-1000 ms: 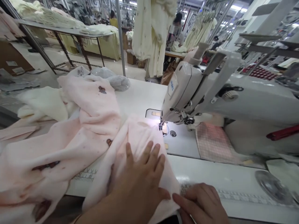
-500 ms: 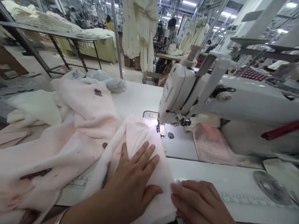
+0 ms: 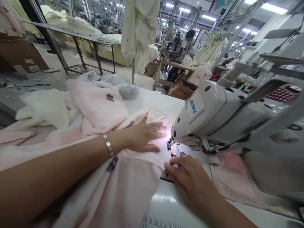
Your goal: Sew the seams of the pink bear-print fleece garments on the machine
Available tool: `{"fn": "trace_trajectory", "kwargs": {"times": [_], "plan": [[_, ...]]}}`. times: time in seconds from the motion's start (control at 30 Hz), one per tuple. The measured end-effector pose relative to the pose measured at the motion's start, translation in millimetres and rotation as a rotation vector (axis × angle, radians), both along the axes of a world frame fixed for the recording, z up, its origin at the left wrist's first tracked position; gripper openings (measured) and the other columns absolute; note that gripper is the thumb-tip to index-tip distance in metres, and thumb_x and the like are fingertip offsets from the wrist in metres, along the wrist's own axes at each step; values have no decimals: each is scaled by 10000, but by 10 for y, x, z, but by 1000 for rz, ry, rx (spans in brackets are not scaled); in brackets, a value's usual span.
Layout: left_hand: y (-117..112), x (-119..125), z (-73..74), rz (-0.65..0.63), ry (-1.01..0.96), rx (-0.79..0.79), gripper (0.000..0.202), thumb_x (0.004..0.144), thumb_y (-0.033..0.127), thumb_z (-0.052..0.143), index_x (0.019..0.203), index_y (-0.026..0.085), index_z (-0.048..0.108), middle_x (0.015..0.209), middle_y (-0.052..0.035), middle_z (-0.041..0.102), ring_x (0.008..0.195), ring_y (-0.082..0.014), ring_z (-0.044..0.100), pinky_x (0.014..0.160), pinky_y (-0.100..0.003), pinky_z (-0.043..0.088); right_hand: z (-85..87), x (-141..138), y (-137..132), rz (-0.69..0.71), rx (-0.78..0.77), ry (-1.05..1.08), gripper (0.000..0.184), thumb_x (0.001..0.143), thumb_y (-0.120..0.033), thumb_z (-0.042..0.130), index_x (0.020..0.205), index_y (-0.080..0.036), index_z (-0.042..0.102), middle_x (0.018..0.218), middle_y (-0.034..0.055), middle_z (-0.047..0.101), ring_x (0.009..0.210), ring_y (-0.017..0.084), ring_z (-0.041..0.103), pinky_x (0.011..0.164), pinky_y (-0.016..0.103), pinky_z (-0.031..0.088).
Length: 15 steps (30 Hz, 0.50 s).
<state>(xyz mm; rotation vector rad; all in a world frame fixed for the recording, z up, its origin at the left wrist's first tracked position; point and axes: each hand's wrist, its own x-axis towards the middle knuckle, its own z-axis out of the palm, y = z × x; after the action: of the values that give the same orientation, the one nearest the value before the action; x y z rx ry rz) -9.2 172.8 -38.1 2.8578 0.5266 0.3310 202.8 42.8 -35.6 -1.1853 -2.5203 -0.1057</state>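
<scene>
Soft pink fleece fabric (image 3: 137, 183) with small dark motifs spreads over the machine table and hangs toward me. Its right edge lies at the presser foot (image 3: 169, 145) of a white sewing machine (image 3: 209, 101), under a bright lamp glow. My left hand (image 3: 146, 136) rests flat on the cloth just left of the foot, fingers stretched out, a silver bracelet on the wrist. Closer to me, my right hand (image 3: 187, 174) has thumb and fingertips pinched at the fabric's edge, right below the needle area.
More pink fabric (image 3: 97, 104) and a cream cloth (image 3: 47, 106) are heaped on the left. A pink checked cloth (image 3: 237, 180) lies under the machine arm. Cream garments (image 3: 140, 34) hang behind the table. Another person (image 3: 188, 44) sits further back.
Both hands have moved forward, nearer the presser foot. The left has turned to point right across the fabric, and the right has come up to the edge by the needle. The view has shifted too.
</scene>
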Motion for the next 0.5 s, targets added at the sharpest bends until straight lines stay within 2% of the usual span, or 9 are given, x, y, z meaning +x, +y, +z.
{"fn": "trace_trajectory", "kwargs": {"times": [0.1,0.17,0.27,0.33,0.43,0.5], "plan": [[231,49,-3,20,23,42,540,873,469,484,1315,164,427,1427,-112,358,1350,-224,235,1094,-385,132,-67,29,168,-54,-19,-63,264,902,-220,416,1101,-200,588,887,80,609,804,199,562,689,357,461],[362,79,-2,47,36,60,542,876,478,469,1324,179,409,1430,-109,354,1346,-225,249,1099,-440,56,-105,40,240,-68,-16,-76,273,903,-229,409,1123,-204,569,902,79,607,835,207,573,711,365,474],[390,106,-19,103,49,90,519,881,494,443,1316,212,412,1440,-87,341,1346,-241,245,1065,-546,-72,-106,19,257,-68,-22,-41,257,896,-202,419,1113,-205,557,914,73,603,830,205,571,702,356,477],[194,109,-33,207,66,118,534,895,504,401,1335,201,390,1452,-103,312,1353,-267,220,1039,-600,-88,-61,-10,184,-68,-33,17,243,895,-187,420,1108,-184,537,908,75,600,830,204,561,706,355,474],[-388,104,-15,400,96,169,591,906,509,355,1340,109,395,1437,-199,292,1346,-353,199,1011,-664,-30,18,-29,-62,-71,-64,61,261,909,-225,414,1153,-165,484,887,71,601,819,201,556,684,344,471],[-759,120,44,412,110,192,641,870,538,418,1279,47,469,1383,-258,354,1303,-424,249,1000,-687,57,29,-15,-283,-39,-88,9,282,912,-340,441,1150,-198,491,835,43,601,751,188,563,626,319,466]]}}
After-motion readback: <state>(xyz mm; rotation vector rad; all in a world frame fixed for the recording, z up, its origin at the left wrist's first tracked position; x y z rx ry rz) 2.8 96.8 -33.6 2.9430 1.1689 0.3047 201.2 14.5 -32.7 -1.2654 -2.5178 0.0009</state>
